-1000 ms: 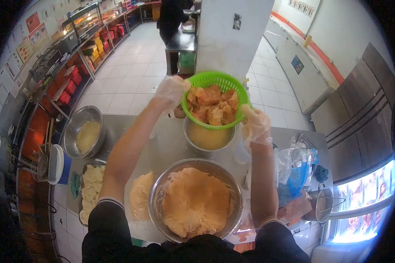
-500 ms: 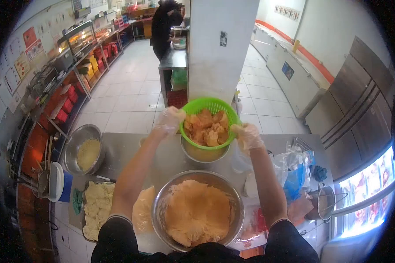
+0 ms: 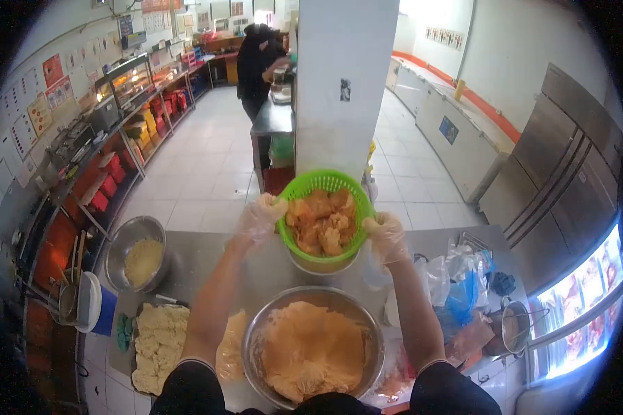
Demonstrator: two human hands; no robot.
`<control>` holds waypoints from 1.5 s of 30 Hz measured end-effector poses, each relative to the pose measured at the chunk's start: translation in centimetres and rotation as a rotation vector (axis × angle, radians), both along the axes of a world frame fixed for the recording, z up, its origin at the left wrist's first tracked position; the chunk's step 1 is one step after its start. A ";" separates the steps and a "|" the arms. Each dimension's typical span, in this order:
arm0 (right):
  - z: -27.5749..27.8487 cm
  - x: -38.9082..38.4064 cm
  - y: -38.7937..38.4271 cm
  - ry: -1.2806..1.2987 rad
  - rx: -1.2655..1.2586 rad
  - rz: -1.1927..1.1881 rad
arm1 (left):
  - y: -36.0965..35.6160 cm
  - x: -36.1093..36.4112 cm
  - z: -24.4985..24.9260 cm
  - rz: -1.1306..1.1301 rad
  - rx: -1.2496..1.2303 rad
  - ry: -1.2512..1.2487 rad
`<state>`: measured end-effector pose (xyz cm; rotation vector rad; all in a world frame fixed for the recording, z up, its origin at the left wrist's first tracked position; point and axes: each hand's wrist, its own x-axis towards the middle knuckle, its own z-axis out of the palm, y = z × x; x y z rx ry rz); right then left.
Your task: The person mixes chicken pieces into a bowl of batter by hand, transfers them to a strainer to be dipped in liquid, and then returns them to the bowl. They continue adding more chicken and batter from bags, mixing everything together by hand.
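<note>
Both my hands, in clear plastic gloves, grip a green perforated colander (image 3: 331, 179) by opposite sides of its rim. My left hand (image 3: 259, 218) is closed on the left side, and my right hand (image 3: 386, 236) pinches the right side. Pieces of raw chicken (image 3: 323, 221) coated in an orange-brown marinade fill the colander. Under it, a metal bowl (image 3: 327, 267) stands on the steel table, mostly covered in this view. Closer to my body sits a large steel bowl (image 3: 249, 340) holding pale orange breading flour (image 3: 313, 342), between my forearms.
To the left are a steel bowl of crumbs (image 3: 162, 259) and a tray heaped with pale, lumpy food (image 3: 160, 346). Plastic bags (image 3: 464, 294) and a metal pot (image 3: 511, 328) occupy the right side. Beyond the table, a person in dark clothes (image 3: 255, 66) stands beside a white pillar (image 3: 346, 41).
The colander now overlaps more of the metal bowl beneath it, hiding its inside. Both hands keep their hold. The camera view has tilted slightly upward, and the far person's arm has shifted.
</note>
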<state>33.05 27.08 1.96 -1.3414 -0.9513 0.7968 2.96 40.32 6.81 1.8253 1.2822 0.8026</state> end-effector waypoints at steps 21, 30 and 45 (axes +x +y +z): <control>-1.0 -1.7 -12.6 -0.900 -0.022 0.034 | -10.6 -8.8 -7.7 -0.342 0.541 0.298; -3.3 -3.5 -15.6 -1.164 0.167 0.093 | -12.6 -10.0 -10.9 -0.425 0.368 0.346; -4.1 -4.8 -11.9 -0.591 0.124 0.002 | -15.8 -9.0 -8.8 -0.113 0.609 0.127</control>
